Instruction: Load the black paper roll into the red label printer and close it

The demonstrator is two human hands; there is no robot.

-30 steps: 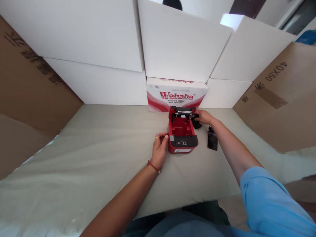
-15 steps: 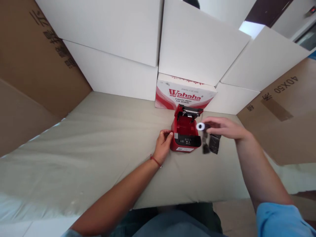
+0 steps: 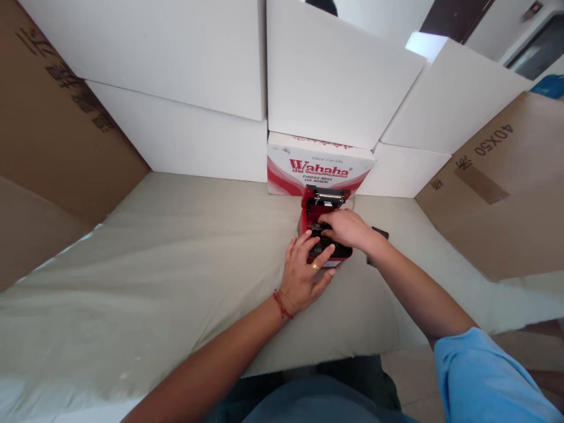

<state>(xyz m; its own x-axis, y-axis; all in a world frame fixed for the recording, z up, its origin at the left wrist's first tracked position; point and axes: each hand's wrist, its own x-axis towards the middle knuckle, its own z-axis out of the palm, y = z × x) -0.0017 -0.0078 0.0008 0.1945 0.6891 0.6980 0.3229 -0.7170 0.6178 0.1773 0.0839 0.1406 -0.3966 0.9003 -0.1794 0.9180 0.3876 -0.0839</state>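
A red and black receipt printer point(image 3: 339, 251) stands on the cloth, its lid point(image 3: 328, 198) raised toward the back. My left hand point(image 3: 304, 273) lies over its front left corner with fingers spread across the black front panel. Reaching in from the right, my right hand point(image 3: 346, 228) has its fingers bent down into the open compartment. A dark part shows at its fingertips; the small roll it carried is mostly hidden there. Just right of the printer, partly behind my right forearm, lies a black packet point(image 3: 379, 233).
A white and red Wahaha carton point(image 3: 319, 167) stands right behind the printer. White boxes point(image 3: 343, 76) form a wall at the back. Brown cardboard boxes point(image 3: 480, 194) close off the right side and the left. A pale cloth point(image 3: 198, 235) covers the table.
My right hand has moved left with the small roll, from beside the printer into its open compartment. My left hand has shifted from the printer's left side onto its front panel.
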